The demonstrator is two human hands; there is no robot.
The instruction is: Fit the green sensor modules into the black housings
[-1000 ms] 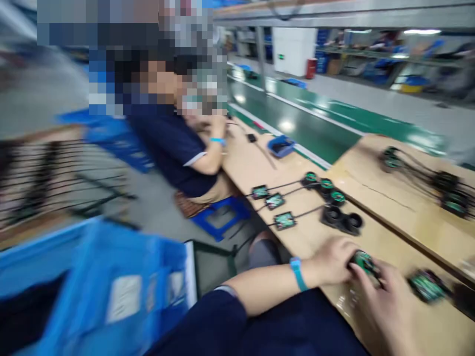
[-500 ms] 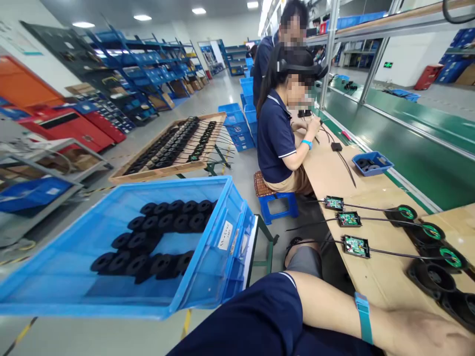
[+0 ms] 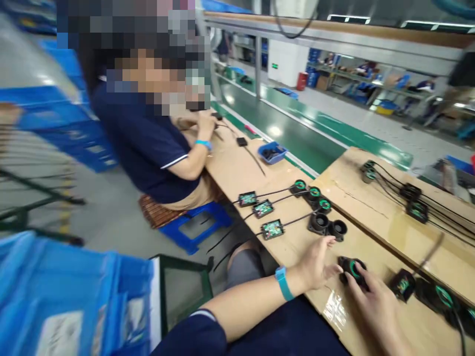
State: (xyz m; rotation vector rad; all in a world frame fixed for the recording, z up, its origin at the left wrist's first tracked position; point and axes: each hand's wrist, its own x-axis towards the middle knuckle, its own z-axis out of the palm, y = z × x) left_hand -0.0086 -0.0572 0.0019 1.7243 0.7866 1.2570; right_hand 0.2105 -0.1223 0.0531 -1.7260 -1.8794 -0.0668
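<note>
We grasped the fan (image 3: 348,267) in our right hand (image 3: 376,299), presumably to steady it; our left hand (image 3: 317,264), spread and empty, hovered just beside the fan.

Left grip (image 3: 313,267) spread, thumb (image 3: 333,270) apart from fingers (image 3: 325,242), forearm (image 3: 252,304) outstretched; right grip (image 3: 376,296) curled, back of the hand uppermost.

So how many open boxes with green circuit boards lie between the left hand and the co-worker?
3, in a row on the table: the nearest box to the left hand, the middle box, and the farthest box, toward the co-worker.
</note>
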